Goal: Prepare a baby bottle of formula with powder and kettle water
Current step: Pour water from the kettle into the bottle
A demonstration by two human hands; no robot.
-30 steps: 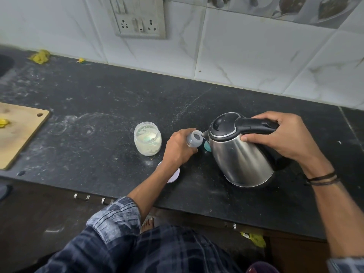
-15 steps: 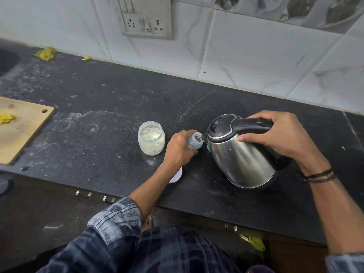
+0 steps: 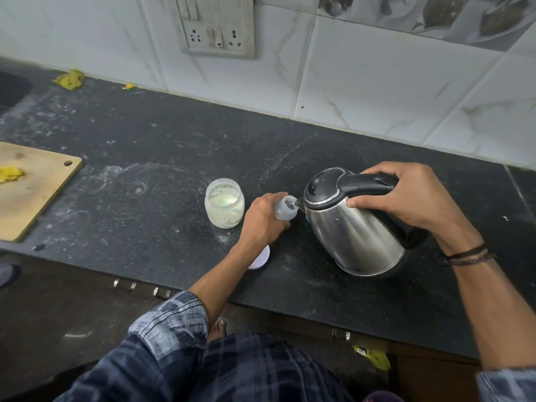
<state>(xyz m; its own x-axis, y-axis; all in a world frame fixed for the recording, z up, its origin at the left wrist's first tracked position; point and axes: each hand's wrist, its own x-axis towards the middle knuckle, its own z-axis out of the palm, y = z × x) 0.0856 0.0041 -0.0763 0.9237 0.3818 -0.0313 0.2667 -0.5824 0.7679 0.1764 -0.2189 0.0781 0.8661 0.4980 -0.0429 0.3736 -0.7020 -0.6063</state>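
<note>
Two hands share this pour: the left hand [image 3: 262,219] wraps its fingers round the small baby bottle [image 3: 285,210], low over the dark counter [image 3: 174,140] just right of the open jar of powder [image 3: 224,203], though I cannot tell whether its base rests on the stone. The right hand [image 3: 406,198] grasps the black handle of the steel kettle [image 3: 353,227], thumb tip against the metal under the lid rim. The kettle is tipped toward the bottle, its spout at the open mouth; whether water is running is too small to see. By its look the bottle is light, thin plastic with a narrow neck, easy to knock over, so a grip round its lower body, clear of the stream, suits it, and it would likely warm fast under hot water. The kettle is the heavy, rigid piece, and its polished wall may be hot and slick, so the insulated handle is the sound place to hold. A white lid [image 3: 261,258] lies on the counter by the left wrist
</note>
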